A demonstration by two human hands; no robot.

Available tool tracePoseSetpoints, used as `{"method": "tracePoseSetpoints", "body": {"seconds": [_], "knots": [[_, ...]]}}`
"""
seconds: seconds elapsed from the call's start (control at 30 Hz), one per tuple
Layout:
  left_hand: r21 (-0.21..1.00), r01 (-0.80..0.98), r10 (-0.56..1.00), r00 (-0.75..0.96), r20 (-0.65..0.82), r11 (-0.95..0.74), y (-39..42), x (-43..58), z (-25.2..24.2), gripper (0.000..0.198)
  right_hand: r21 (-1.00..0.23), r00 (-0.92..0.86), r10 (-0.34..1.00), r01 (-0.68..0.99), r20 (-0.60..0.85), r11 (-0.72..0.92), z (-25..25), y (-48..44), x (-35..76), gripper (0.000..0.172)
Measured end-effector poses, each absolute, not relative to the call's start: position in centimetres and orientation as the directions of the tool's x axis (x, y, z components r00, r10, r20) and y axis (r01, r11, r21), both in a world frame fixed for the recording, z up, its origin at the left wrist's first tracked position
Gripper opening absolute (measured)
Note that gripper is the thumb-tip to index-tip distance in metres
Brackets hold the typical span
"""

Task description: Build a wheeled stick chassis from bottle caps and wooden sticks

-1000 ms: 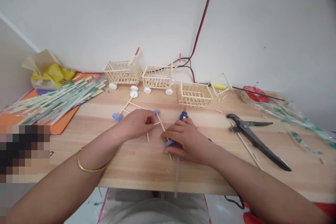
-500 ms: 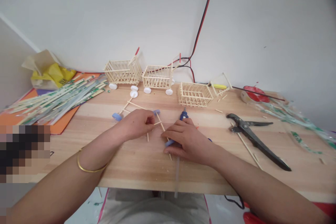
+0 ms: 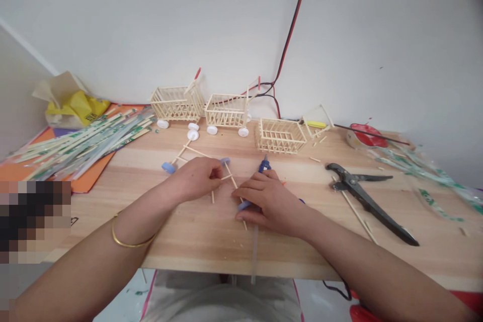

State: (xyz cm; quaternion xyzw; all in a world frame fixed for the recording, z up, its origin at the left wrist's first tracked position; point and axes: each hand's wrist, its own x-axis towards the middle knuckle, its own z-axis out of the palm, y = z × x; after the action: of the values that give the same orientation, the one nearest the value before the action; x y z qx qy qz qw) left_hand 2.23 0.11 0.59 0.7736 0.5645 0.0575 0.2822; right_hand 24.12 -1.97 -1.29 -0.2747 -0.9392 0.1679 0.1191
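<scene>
My left hand [image 3: 198, 178] is closed in a pinch on a short wooden stick [image 3: 227, 177], whose tip meets a longer stick fitted with blue wheels. My right hand [image 3: 264, 198] grips the lower end of this wheeled stick [image 3: 233, 181], thumb and fingers around its near blue wheel [image 3: 244, 205]. The far blue wheel [image 3: 225, 161] shows beyond my left fingers. A blue glue gun [image 3: 265, 164] lies partly hidden beneath my right hand, with a clear glue stick [image 3: 255, 254] trailing toward the table edge. Left of my hand is another axle stick [image 3: 181, 152] with a blue wheel [image 3: 168, 167] and a white wheel [image 3: 192, 135].
Behind my hands stand two wheeled stick carts [image 3: 176, 104] [image 3: 226, 110] and a wheelless stick basket [image 3: 281, 136]. Black cutting pliers [image 3: 372, 204] lie at right over a loose stick [image 3: 358, 216]. Wrapped sticks [image 3: 94, 136] pile at left. A red-and-white roll [image 3: 364, 136] sits at back right.
</scene>
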Motion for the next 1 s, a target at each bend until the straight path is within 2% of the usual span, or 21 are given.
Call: {"method": "tracePoseSetpoints", "body": {"seconds": [1.0], "knots": [[0.498,0.839,0.899,0.371,-0.233,-0.217,-0.11,2.27,0.83,0.008,-0.386,-0.819,0.563,0.485,0.116,0.785,-1.05,-2.0,24.14,0.036]]}}
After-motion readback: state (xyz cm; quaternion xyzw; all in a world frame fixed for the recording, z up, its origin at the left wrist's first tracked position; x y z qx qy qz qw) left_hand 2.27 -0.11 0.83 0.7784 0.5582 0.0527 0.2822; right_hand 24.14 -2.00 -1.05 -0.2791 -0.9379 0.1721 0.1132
